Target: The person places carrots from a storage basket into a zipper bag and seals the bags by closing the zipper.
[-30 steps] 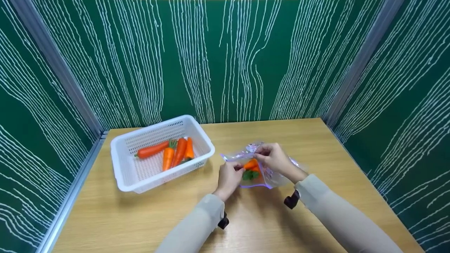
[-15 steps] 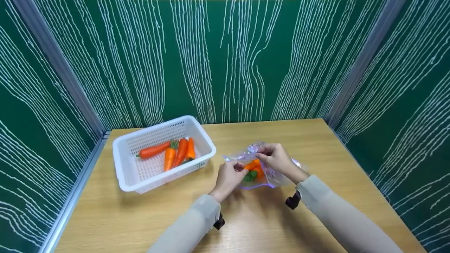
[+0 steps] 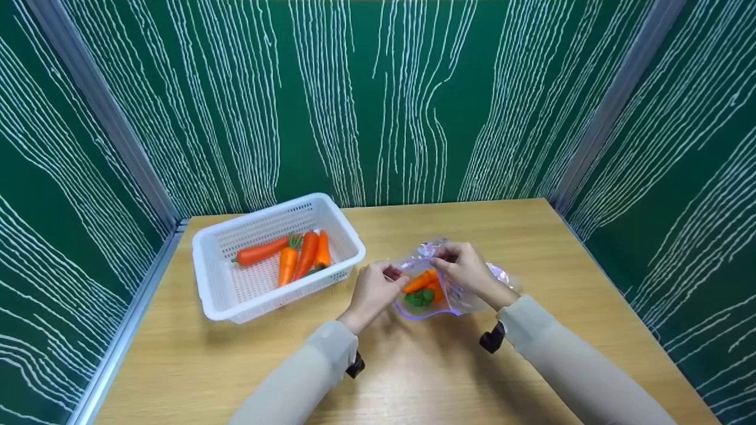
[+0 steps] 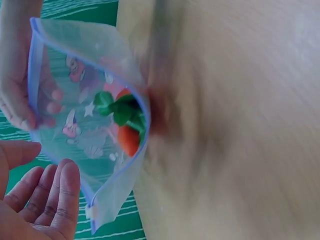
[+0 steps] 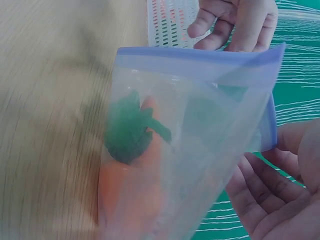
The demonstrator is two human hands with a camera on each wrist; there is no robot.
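Note:
A clear zip bag (image 3: 407, 308) with a purple rim and printed figures stands with its mouth spread on the table. Inside it lie orange carrots (image 3: 420, 281) with green leafy tops (image 5: 129, 127). My right hand (image 3: 463, 268) pinches the bag's rim between thumb and fingers at the far side. At the bag's left, my left hand (image 3: 376, 288) has its thumb and fingers apart; in the left wrist view its fingertips (image 4: 70, 177) are beside the rim with nothing between them. A small slider (image 4: 91, 212) sits at one end of the zip.
A white perforated basket (image 3: 215, 295) stands to the left, holding several carrots (image 3: 257, 252). Wooden table (image 3: 195, 360) extends around the bag. Green panels (image 3: 407, 106) with white wavy lines enclose the back and sides.
My left hand has moved from the bag's near edge out to the left, and the bag's mouth looks rounder. The right hand keeps its hold on the rim.

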